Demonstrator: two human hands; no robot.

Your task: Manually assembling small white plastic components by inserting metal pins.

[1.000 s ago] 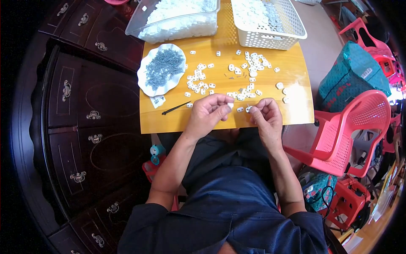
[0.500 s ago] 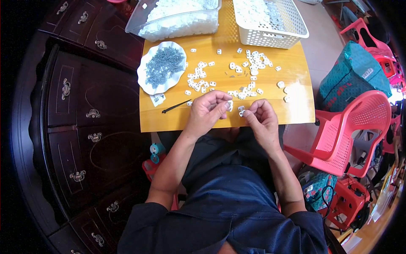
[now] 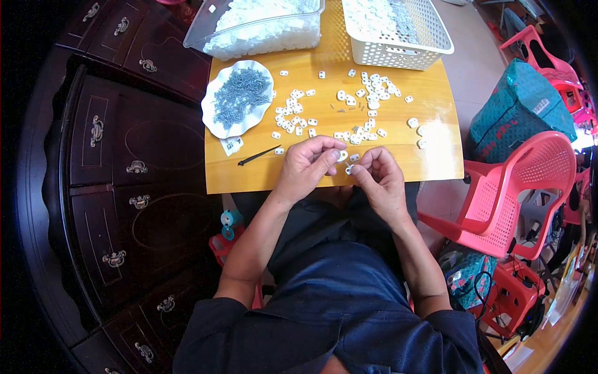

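Observation:
My left hand (image 3: 308, 165) pinches a small white plastic piece (image 3: 342, 156) between thumb and fingertips above the table's near edge. Close beside it, my right hand (image 3: 381, 181) grips a small white two-holed plastic piece (image 3: 349, 169); a thin pin seems to stick up from it. The two held pieces are apart. Another two-holed piece (image 3: 354, 158) lies just beyond my right fingertips. Several loose white pieces (image 3: 293, 112) are scattered over the wooden table (image 3: 430, 162), with small metal pins (image 3: 341, 111) among them. A black pointed tool (image 3: 259, 156) rests left of my left hand.
A scalloped white dish (image 3: 209, 118) full of grey screws or pins stands at the table's left. At the back are a clear bin (image 3: 261, 37) and a cream perforated basket (image 3: 398, 56), both holding white pieces. Dark drawers (image 3: 137, 124) flank the left; pink chairs (image 3: 492, 218) and a teal bag (image 3: 517, 112) the right.
My right hand has shifted slightly left, bringing its two-holed piece nearer my left hand. The white piece in my left fingers has turned, showing more of its face.

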